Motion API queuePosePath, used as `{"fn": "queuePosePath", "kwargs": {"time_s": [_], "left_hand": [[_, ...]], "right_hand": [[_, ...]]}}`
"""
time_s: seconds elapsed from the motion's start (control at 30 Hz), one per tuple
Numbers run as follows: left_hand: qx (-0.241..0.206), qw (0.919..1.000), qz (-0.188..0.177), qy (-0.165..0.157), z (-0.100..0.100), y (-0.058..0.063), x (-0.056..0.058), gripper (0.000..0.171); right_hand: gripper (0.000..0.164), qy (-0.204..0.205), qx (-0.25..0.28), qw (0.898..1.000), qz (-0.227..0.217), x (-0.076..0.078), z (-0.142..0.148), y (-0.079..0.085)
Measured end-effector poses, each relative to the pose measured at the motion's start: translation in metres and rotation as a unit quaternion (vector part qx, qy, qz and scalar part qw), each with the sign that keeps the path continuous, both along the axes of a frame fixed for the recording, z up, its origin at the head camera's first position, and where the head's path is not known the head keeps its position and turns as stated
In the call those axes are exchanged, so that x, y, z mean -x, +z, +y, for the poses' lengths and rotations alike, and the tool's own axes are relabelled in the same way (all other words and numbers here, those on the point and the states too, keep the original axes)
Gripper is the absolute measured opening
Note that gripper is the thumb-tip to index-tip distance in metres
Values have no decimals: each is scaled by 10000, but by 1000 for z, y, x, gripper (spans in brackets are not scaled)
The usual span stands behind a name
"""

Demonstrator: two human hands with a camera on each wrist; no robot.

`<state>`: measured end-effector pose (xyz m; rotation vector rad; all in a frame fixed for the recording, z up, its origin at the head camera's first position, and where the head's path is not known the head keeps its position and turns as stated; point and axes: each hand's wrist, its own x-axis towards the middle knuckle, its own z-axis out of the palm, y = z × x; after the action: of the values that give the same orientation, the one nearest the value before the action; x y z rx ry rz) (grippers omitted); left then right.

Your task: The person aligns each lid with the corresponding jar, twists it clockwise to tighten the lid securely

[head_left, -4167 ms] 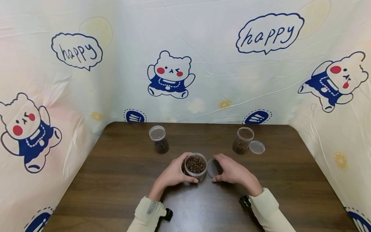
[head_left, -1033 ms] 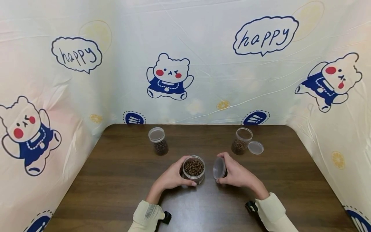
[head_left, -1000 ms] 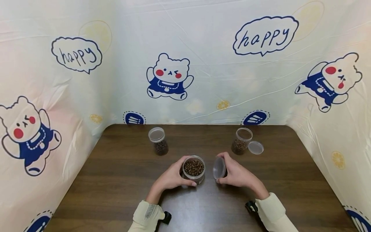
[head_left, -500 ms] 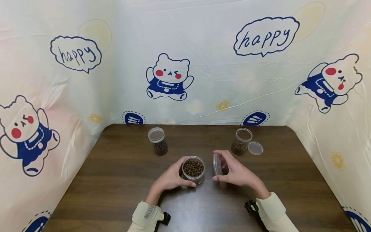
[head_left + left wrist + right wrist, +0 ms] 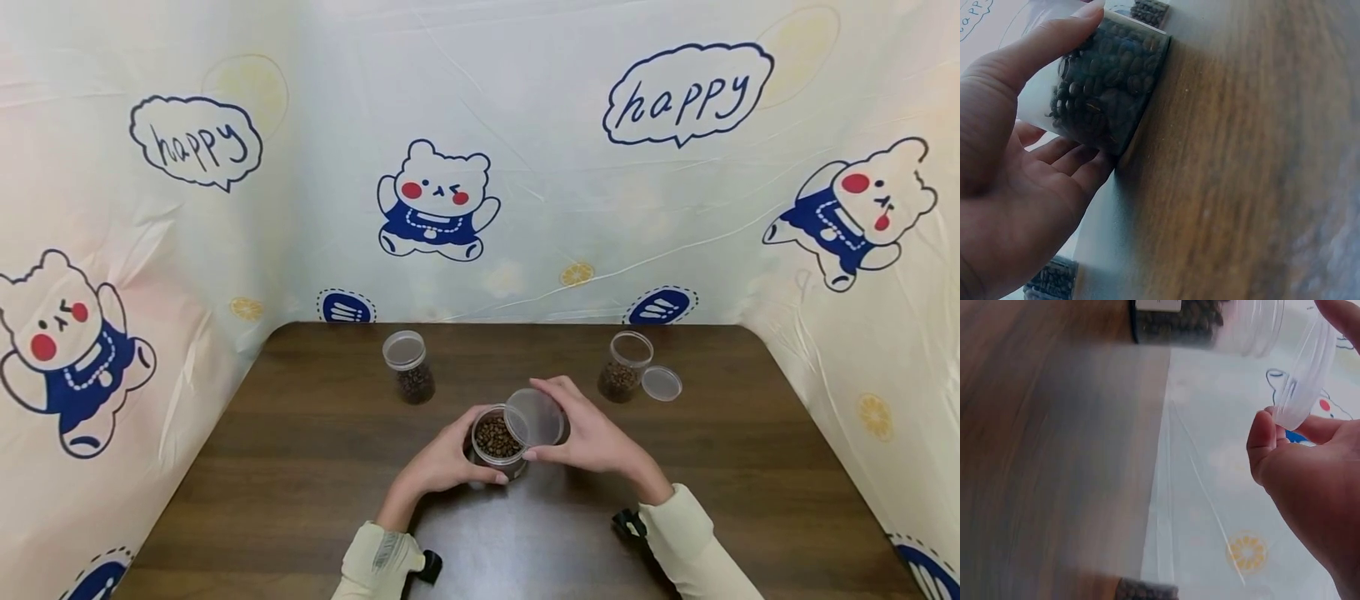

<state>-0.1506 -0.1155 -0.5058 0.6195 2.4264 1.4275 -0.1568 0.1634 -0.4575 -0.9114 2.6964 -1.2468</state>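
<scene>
A clear plastic jar [image 5: 497, 439] of dark coffee beans stands upright on the table, its mouth uncovered on the left. My left hand [image 5: 444, 452] grips it from the left, thumb in front and fingers behind; the left wrist view shows the beans through the jar's wall [image 5: 1107, 81]. My right hand [image 5: 596, 433] holds a round translucent lid [image 5: 536, 417] by its edge between thumb and fingers. The lid is tilted and overlaps the right part of the jar's mouth in the head view. In the right wrist view a gap shows between lid [image 5: 1307, 375] and jar rim.
At the back left stands a lidded jar of beans [image 5: 409, 368]. Back right is an uncovered jar [image 5: 626, 367], partly filled with beans, with a loose lid [image 5: 662, 383] lying beside it. The brown wooden table [image 5: 300, 483] ends at a patterned cloth backdrop [image 5: 525, 208].
My right hand has moved left with the lid, which has turned from nearly upright to a flatter tilt above the jar's right side. My left hand stays on the jar.
</scene>
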Motion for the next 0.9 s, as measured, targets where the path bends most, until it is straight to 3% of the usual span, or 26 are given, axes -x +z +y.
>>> {"fn": "queuePosePath", "kwargs": {"time_s": [0.2, 0.43, 0.6, 0.9], "left_hand": [[34, 10000, -28, 42, -1, 0, 1, 99], [-70, 9998, -194, 23, 0, -1, 0, 96], [-213, 9995, -251, -28, 0, -1, 0, 95], [-274, 9990, -360, -69, -1, 1, -1, 96]], "right_hand": [[88, 270, 91, 9996, 29, 4, -17, -2], [84, 562, 24, 9981, -250, 5, -30, -5], [84, 755, -18, 9970, -156, 6, -36, -7], [85, 823, -66, 9964, -212, 8, -39, -8]]}}
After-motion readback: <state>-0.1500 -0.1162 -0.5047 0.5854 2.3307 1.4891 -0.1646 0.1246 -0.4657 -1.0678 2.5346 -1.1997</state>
